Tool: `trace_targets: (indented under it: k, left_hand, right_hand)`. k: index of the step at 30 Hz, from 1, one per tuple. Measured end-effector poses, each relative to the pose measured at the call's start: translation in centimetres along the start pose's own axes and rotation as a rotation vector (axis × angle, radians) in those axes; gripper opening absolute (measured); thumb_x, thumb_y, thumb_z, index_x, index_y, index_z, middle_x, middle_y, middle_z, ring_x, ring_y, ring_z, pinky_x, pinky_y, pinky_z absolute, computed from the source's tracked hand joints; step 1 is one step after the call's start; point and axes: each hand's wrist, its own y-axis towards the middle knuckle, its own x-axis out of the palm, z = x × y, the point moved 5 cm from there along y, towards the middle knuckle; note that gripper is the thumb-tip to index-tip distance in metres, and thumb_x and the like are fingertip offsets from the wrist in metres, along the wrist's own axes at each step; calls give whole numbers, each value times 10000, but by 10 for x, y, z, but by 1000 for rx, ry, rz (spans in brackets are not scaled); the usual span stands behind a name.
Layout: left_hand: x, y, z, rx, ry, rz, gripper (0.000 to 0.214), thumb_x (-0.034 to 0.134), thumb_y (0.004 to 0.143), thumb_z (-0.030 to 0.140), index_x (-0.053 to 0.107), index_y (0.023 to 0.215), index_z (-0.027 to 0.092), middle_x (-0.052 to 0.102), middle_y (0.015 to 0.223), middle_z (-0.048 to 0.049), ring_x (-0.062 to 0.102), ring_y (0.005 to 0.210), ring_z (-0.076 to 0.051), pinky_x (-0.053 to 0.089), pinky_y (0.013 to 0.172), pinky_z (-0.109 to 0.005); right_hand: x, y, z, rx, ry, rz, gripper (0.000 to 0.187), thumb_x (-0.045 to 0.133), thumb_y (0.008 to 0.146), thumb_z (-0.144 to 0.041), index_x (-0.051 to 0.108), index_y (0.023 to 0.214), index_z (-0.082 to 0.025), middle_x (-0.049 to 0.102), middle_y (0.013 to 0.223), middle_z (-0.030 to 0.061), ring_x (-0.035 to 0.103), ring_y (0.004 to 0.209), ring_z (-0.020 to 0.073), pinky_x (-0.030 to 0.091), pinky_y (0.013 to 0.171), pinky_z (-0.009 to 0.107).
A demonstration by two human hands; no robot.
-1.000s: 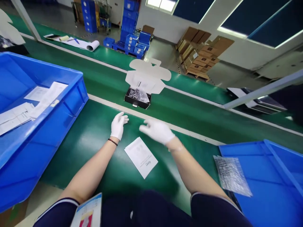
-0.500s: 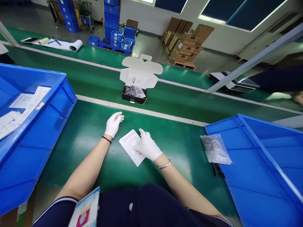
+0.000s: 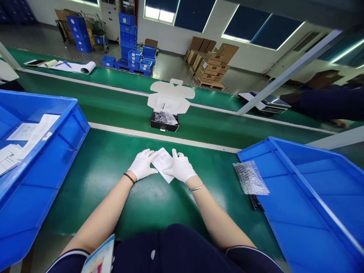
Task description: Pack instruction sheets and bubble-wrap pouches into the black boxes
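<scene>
Both my gloved hands rest on the green conveyor belt [image 3: 113, 201], on either side of a white printed paper sheet [image 3: 162, 163]. My left hand [image 3: 142, 165] holds the sheet's left edge, and my right hand [image 3: 180, 167] holds its right edge. Beyond them stands a black box [image 3: 164, 122] with bubble wrap inside, its white lid [image 3: 171, 94] opened upward. A silvery bubble-wrap bag [image 3: 250, 177] lies over the rim of the right blue bin [image 3: 295, 167].
A blue bin [image 3: 57, 159] holding papers stands to my left. A card [image 3: 99, 256] hangs at my chest. A co-worker's dark sleeve [image 3: 324, 104] reaches in at right. Behind are a second belt [image 3: 68, 81], stacked blue crates [image 3: 127, 38] and palletized cartons [image 3: 209, 64].
My left hand has moved right onto the sheet, and my right hand has shifted to its right edge. The sheet has moved farther from me and looks smaller. The view has turned slightly.
</scene>
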Motion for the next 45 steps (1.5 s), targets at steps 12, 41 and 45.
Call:
trace_targets:
  k: [12,41,45]
  left_hand:
    - [6,3,-3,-108,-12,68,872,777,757,458,419,1499,174,521,1485,-166,401,1424,-387,348,1170,-535]
    - [-25,-7,-34,-434,-592,422,407,604,785,510,738,940,158,768,1028,-109,678,1063,-360,519,1003,-487]
    - [-29,-9,-29,-363,-608,446,516,521,875,582,686,1083,139,716,1187,-160,642,1163,-348,497,1053,-477]
  right_hand:
    - [1,-5,3,0,338,16,411,704,786,-243,576,1172,-182,674,1091,76,644,936,234,402,634,266]
    - [-77,-101,263,867,-19,342,393,524,952,-393,656,1170,-93,656,1158,235,655,1054,331,493,849,397]
    - [-58,-126,285,838,8,266,328,559,921,-365,674,1125,-135,686,1106,200,670,1011,317,492,811,380]
